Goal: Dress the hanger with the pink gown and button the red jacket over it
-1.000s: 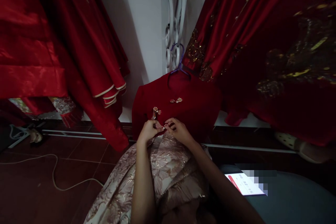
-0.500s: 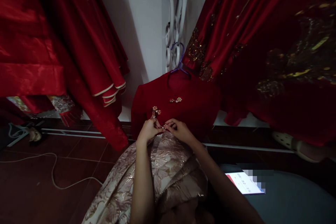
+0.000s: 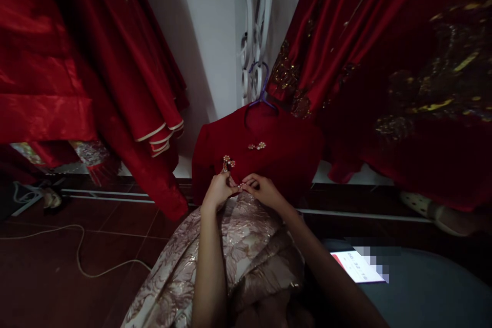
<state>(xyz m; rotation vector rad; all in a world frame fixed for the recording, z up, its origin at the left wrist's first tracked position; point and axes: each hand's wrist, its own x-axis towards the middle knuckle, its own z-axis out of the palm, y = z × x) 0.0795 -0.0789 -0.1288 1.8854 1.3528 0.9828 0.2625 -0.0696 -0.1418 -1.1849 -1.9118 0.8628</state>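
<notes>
A dark red top (image 3: 280, 164) hangs on a purple hanger (image 3: 264, 96) in front of me, above a pale floral brocade skirt (image 3: 242, 236). At its lower front edge, my left hand (image 3: 220, 190) and my right hand (image 3: 262, 189) meet, fingertips pinched from both sides round a small pearl clasp (image 3: 242, 186). The fingers hide part of it. Just above my left hand is a gold and pearl flower ornament (image 3: 227, 162). A second pearl flower clasp (image 3: 257, 146) sits higher on the chest.
Red garments (image 3: 142, 77) hang at left, and a gold-trimmed red garment (image 3: 415, 87) at right. A white scrolled metal stand (image 3: 257, 25) rises behind the hanger. A lit phone (image 3: 361, 266) rests on a grey round surface (image 3: 430, 287). A cable (image 3: 80, 246) crosses the tiled floor.
Both hands keep their pinch at the clasp in nearly the same place. The view has shifted only very slightly.
</notes>
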